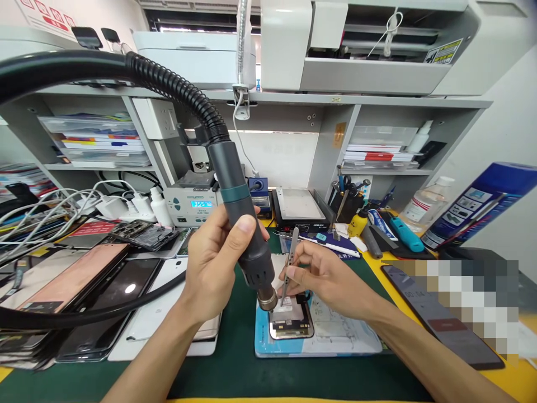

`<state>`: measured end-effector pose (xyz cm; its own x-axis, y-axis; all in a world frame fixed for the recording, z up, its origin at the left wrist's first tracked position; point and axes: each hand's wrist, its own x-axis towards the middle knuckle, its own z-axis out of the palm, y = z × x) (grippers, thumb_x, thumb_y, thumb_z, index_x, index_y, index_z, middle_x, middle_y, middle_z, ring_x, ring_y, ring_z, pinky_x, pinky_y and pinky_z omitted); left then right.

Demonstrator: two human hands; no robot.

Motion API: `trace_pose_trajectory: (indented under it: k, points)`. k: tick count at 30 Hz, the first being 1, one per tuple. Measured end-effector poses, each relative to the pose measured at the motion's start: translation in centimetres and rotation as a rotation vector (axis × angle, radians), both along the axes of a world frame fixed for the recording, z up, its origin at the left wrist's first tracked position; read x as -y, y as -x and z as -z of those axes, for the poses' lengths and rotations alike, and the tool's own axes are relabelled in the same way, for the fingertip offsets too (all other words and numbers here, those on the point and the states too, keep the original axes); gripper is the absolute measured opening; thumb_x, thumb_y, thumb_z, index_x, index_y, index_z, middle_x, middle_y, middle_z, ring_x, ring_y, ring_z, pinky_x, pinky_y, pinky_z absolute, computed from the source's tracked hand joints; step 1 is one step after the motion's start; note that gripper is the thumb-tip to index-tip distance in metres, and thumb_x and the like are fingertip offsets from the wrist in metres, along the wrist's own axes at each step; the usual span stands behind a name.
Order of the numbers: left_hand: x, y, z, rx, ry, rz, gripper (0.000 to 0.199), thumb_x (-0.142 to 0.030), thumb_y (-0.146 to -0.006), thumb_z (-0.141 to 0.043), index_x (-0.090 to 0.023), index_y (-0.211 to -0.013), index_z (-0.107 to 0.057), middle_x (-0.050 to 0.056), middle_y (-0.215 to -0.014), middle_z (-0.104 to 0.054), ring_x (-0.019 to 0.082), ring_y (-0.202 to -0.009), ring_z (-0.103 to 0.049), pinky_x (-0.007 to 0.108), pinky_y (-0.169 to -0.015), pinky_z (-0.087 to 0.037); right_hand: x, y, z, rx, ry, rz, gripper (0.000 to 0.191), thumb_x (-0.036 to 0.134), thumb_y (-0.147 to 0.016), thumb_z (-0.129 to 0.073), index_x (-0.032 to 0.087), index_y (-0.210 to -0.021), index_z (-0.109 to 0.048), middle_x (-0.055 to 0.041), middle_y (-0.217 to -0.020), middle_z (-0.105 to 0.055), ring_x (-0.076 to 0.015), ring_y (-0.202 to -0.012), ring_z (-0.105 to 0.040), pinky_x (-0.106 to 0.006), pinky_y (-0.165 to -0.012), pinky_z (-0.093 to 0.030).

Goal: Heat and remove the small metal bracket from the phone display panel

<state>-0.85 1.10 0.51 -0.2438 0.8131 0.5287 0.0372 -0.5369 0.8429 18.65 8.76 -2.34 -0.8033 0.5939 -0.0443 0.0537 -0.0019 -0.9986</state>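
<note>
My left hand (218, 257) is wrapped round a black hot air gun (247, 235), whose metal nozzle (267, 298) points down at a small phone screen assembly (291, 327). Grey metal tweezers (290, 257) are pinched in my right hand (319, 274), their tips low over the upper part of the assembly, close to the nozzle. Whether the tips touch it is too small to tell. The assembly lies back side up on a blue and white pad (348, 338).
Phones and tablets (146, 313) are piled at the left, before a station (191, 206) with a lit display. A black hose (168, 84) arches overhead. Right: a phone (440, 313), a blue can (482, 207) and bottles. Tools (344, 196) stand behind my right hand.
</note>
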Motion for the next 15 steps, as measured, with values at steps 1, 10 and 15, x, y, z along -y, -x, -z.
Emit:
trace_pose_trajectory:
  k: [1,10,15]
  points:
    - [-0.01,0.00,-0.02,0.000,-0.001,0.006,0.028,-0.042,-0.101,-0.057,-0.018,-0.115,-0.061,0.008,-0.092,-0.063,0.021,-0.075,-0.059,0.029,-0.061,-0.051,0.03,-0.02,-0.02,-0.001,-0.001,-0.001,0.031,0.040,-0.097,-0.061,0.017,-0.096,-0.040,-0.0067,-0.097,-0.065,-0.0240,-0.090,-0.072,-0.049,-0.086,-0.060]
    - [-0.18,0.26,0.03,-0.005,-0.026,-0.007,0.030,-0.044,-0.101,-0.058,-0.017,-0.114,-0.061,0.009,-0.092,-0.063,0.020,-0.075,-0.058,0.029,-0.062,-0.050,0.36,0.08,-0.48,0.024,-0.063,0.020,0.029,0.039,-0.097,-0.062,0.015,-0.097,-0.046,-0.0055,-0.095,-0.064,-0.0211,-0.089,-0.071,-0.044,-0.084,-0.061]
    - [-0.12,0.16,0.09,-0.019,-0.022,-0.018,0.028,-0.044,-0.101,-0.058,-0.018,-0.113,-0.062,0.007,-0.092,-0.063,0.018,-0.072,-0.058,0.026,-0.058,-0.047,0.80,0.09,-0.63,0.015,-0.112,0.019,0.028,0.041,-0.098,-0.059,0.016,-0.097,-0.046,-0.0057,-0.097,-0.062,-0.0199,-0.089,-0.069,-0.041,-0.083,-0.060]
